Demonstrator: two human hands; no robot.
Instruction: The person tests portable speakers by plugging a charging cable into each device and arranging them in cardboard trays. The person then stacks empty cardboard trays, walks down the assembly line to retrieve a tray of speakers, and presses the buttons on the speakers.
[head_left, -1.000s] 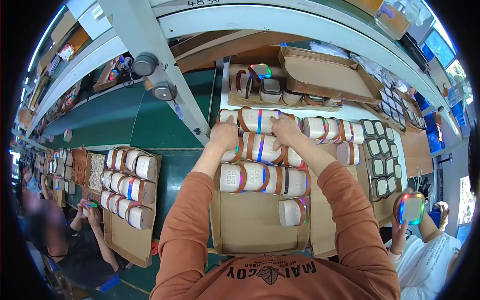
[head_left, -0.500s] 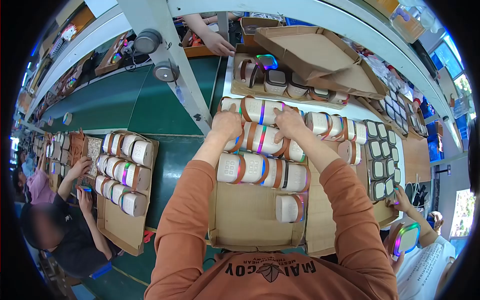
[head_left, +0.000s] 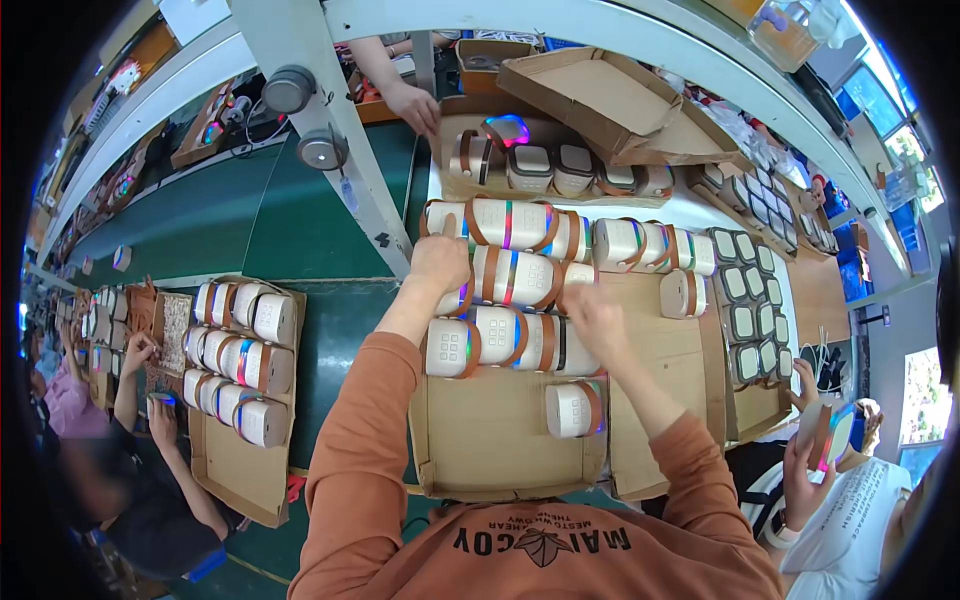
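Note:
White speakers (head_left: 512, 225) with brown straps and coloured light bands lie in three rows in an open cardboard box (head_left: 510, 470). My left hand (head_left: 441, 262) rests on the left end of the upper rows, one finger stretched over a speaker; what its other fingers touch is hidden. At the right end of the middle and lower rows is my right hand (head_left: 597, 322), slightly blurred, its fingertips out of clear sight. A single speaker (head_left: 568, 410) lies lower in the box, below my right hand.
Right of the box stand another carton (head_left: 645, 470) with speakers and a tray of square devices (head_left: 745, 290). A co-worker's hand (head_left: 413, 108) touches the back box. A co-worker at right holds a lit device (head_left: 828, 435). Another box of speakers (head_left: 240, 470) is at left.
My right hand has come down and toward me from the top row. My left hand stays at the left end. The co-worker's hand at the back has moved onto the box edge.

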